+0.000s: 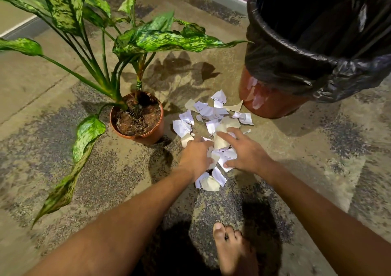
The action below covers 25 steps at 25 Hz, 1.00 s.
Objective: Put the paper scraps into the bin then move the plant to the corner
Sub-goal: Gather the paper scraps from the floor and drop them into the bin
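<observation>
Both hands are down on the scraps (211,115). Our left hand (195,156) curls its fingers into the near edge of the pile and seems to be gathering paper. Whether it has truly closed on a bundle we cannot tell, as the fingertips are hidden under the paper. Our right hand (243,148) lies spread and flat, fingers extended over the scraps, holding nothing as yet.

The pile sits on the carpet (317,159) between the plant (137,119) on its left and the bin (317,49) at upper right. The farthest pieces lie just beside the bin's base. The bin is lined with a black bag and its mouth is open. A bare foot (229,246) stands near the bottom of the view.

Judgement: first step, gathering; nothing appears binned yet. To do it well, we sweep both hands inward, compress the scraps into one cupped bundle, and keep palms under it for the lift. Small pieces may slip out and scatter; expect a second pass. We keep clear of the overhanging leaf.
</observation>
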Available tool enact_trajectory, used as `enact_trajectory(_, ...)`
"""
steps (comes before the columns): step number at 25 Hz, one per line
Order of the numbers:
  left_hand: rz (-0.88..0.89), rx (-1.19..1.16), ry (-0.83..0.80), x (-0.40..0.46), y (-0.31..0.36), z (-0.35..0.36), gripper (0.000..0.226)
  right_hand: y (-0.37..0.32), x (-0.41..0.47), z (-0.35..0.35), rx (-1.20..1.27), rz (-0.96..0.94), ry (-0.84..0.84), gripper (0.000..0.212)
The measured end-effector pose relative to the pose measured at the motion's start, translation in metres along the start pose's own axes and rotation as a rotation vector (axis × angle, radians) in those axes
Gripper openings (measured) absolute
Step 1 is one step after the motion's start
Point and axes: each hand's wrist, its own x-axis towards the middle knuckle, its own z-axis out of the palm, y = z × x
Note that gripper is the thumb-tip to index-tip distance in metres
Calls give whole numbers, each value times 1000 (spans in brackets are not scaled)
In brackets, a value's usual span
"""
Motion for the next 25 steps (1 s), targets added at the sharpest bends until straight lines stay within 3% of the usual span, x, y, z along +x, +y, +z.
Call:
enact_trajectory(6, -24, -70, 95, -2, -7, -3, 36, -14, -6, 2, 104, 9, 226, 26)
enact_trajectory(9, -28, -88, 157, -2, -8, -10, 34, -14, -12, -5, 121, 51, 319, 14)
enact_trajectory(18, -27, -209, 264, -8, 7, -41, 26, -7, -36, -44, 235, 207, 394, 19)
enact_trajectory(22, 40, -404, 233, -14, 27, -58, 23, -14, -43, -49, 563, 131, 184, 66)
enact_trajectory(23, 72, -446, 211, -16, 32, -61, 25, -16, -45, -48, 689, 113, 153, 71)
enact_trajectory(25, 107, -537, 172, -19, 39, -65, 29, -14, -47, -45, 816, 133, 161, 59)
